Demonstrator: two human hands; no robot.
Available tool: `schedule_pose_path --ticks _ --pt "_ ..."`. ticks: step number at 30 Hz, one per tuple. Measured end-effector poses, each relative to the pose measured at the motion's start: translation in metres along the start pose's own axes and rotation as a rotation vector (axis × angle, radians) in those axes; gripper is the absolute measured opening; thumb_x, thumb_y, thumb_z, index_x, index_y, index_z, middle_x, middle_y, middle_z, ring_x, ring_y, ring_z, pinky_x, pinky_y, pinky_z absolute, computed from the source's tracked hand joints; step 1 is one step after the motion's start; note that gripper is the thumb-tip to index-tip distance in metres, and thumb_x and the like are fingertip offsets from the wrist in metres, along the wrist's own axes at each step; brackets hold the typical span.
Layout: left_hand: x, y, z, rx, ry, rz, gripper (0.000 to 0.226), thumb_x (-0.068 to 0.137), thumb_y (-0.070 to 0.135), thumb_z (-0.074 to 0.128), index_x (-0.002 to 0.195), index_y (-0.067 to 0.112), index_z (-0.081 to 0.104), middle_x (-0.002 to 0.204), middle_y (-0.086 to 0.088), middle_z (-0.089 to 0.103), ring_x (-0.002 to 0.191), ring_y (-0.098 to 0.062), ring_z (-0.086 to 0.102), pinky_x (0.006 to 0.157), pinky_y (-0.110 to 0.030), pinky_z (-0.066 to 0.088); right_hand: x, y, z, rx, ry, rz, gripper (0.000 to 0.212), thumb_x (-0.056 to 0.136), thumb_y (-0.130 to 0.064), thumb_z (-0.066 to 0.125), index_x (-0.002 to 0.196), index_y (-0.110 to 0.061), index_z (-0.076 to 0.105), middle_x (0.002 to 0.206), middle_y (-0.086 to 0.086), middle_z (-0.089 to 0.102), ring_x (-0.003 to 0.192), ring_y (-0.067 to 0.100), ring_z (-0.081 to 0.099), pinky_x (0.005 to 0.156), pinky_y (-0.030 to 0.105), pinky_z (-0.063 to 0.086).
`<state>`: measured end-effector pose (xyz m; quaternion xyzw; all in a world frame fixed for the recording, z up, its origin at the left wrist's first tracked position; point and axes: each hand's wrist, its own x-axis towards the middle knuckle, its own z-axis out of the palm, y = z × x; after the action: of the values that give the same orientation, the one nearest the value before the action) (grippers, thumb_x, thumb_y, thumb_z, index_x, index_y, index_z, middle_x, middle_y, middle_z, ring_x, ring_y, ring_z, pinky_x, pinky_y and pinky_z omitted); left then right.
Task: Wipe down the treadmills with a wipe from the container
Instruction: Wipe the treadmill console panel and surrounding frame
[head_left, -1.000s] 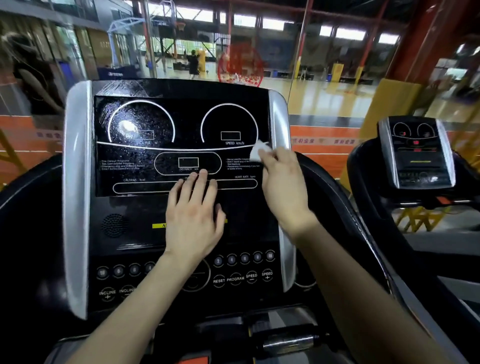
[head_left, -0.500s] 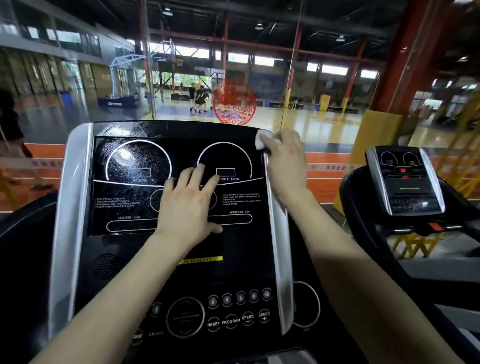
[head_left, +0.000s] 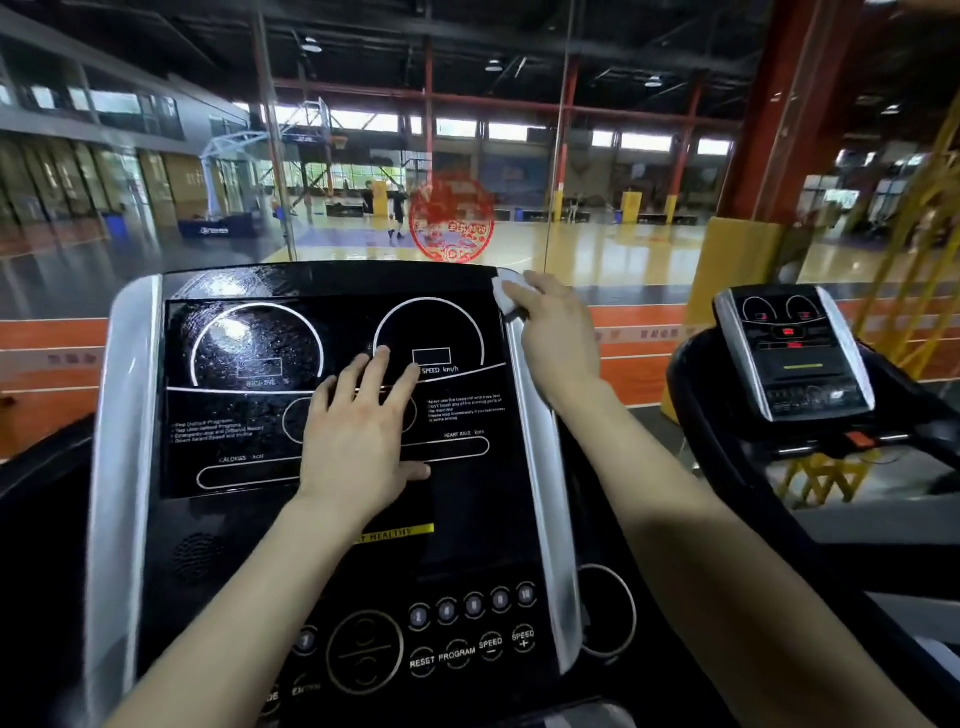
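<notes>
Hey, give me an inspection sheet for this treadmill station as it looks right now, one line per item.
Surface: treadmill console, left dial area speckled with wet-looking droplets.
Job's things: white wipe at the console's top right corner; container not in view.
Clutter: nothing seen.
Hands: right hand holds the wipe against the silver trim; left hand lies flat on the display, fingers straight.
Cables: nothing seen.
Surroundings: second treadmill to the right; glass wall with red decal ahead, basketball court beyond.

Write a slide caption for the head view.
The right hand presses a wipe to the treadmill console's top-right corner; the left hand rests flat on it.
</notes>
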<state>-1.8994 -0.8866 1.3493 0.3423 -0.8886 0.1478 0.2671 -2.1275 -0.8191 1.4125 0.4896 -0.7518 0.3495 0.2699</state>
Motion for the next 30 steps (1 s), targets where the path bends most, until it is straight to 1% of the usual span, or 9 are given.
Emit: schedule_pose_path --ticks 2,8,12,15,18,23,26,28,30 --pt "0.0 -0.002 0.0 0.003 0.007 0.008 0.129 0.06 0.071 0.093 0.167 0.03 0.034 0.176 -0.01 0.027 0.16 -0.032 0.029 0.125 -0.052 0.03 -0.038 0.007 0.004 0.05 -0.01 0.012 0.049 0.098 0.002 0.048 0.139 -0.012 0.069 0.157 0.016 0.052 0.144 0.038 0.048 0.12 0.04 0.039" --pt "-0.009 -0.002 0.018 -0.02 0.021 0.01 0.121 0.076 0.065 0.086 0.172 0.028 0.022 0.18 -0.01 0.01 0.167 -0.03 0.011 0.133 -0.053 0.017 -0.211 0.028 0.01 0.221 -0.011 -0.047 0.038 0.103 -0.019 0.067 0.141 -0.017 0.069 0.164 0.004 0.045 0.142 0.025 0.056 0.11 0.042 0.054" --pt "-0.015 0.012 0.012 -0.072 0.04 -0.047 0.107 0.074 0.044 0.095 0.164 0.021 0.042 0.176 -0.016 0.025 0.162 -0.036 0.025 0.128 -0.055 0.028 -0.127 0.029 0.011 0.171 0.018 -0.027 0.031 0.107 -0.022 0.063 0.136 -0.017 0.072 0.157 0.011 0.05 0.127 0.036 0.063 0.1 0.049 0.057" --pt "-0.041 0.036 0.013 -0.086 0.148 -0.041 0.068 0.084 0.026 0.088 0.145 0.015 0.061 0.155 -0.014 0.05 0.14 -0.038 0.048 0.115 -0.054 0.042 -0.051 0.022 0.009 0.214 0.013 -0.006 0.033 0.108 -0.024 0.06 0.14 -0.019 0.07 0.157 0.012 0.048 0.134 0.036 0.056 0.107 0.05 0.052" --pt "-0.077 0.059 0.032 -0.147 0.204 -0.02 0.031 0.098 0.029 0.073 0.125 0.016 0.07 0.129 -0.006 0.06 0.115 -0.032 0.057 0.097 -0.046 0.047 -0.054 0.023 0.013 0.259 0.024 -0.001 0.034 0.108 -0.024 0.06 0.14 -0.019 0.07 0.151 0.01 0.049 0.128 0.033 0.059 0.104 0.047 0.053" --pt "-0.124 0.071 0.066 -0.167 0.184 -0.055 0.023 0.106 0.035 0.064 0.113 0.015 0.072 0.109 -0.002 0.063 0.101 -0.029 0.057 0.091 -0.045 0.047 -0.211 0.058 0.017 0.414 -0.077 -0.009 0.036 0.109 -0.023 0.06 0.146 -0.025 0.065 0.149 -0.019 0.048 0.136 0.011 0.055 0.112 0.014 0.042" --pt "-0.14 0.071 0.075 -0.174 0.184 -0.095 0.019 0.107 0.032 0.065 0.11 0.015 0.074 0.108 0.001 0.065 0.103 -0.027 0.058 0.091 -0.043 0.046 -0.294 0.074 0.015 0.344 -0.152 -0.083 0.043 0.1 -0.002 0.071 0.137 -0.024 0.072 0.153 0.001 0.051 0.14 0.019 0.056 0.107 0.035 0.056" --pt "-0.144 0.072 0.077 -0.171 0.183 -0.102 0.015 0.104 0.028 0.069 0.112 0.016 0.074 0.11 0.002 0.066 0.105 -0.026 0.059 0.092 -0.043 0.046 -0.27 0.075 0.014 0.257 -0.117 -0.143 0.033 0.096 -0.011 0.078 0.126 -0.025 0.078 0.141 0.006 0.059 0.133 0.026 0.058 0.089 0.043 0.063" --pt "-0.143 0.073 0.075 -0.157 0.177 -0.12 0.014 0.103 0.026 0.071 0.111 0.016 0.075 0.109 0.001 0.066 0.104 -0.026 0.059 0.091 -0.043 0.047 -0.212 0.065 0.011 0.193 -0.017 -0.179 0.02 0.094 -0.022 0.08 0.114 -0.026 0.081 0.126 0.008 0.063 0.122 0.032 0.058 0.085 0.048 0.057"
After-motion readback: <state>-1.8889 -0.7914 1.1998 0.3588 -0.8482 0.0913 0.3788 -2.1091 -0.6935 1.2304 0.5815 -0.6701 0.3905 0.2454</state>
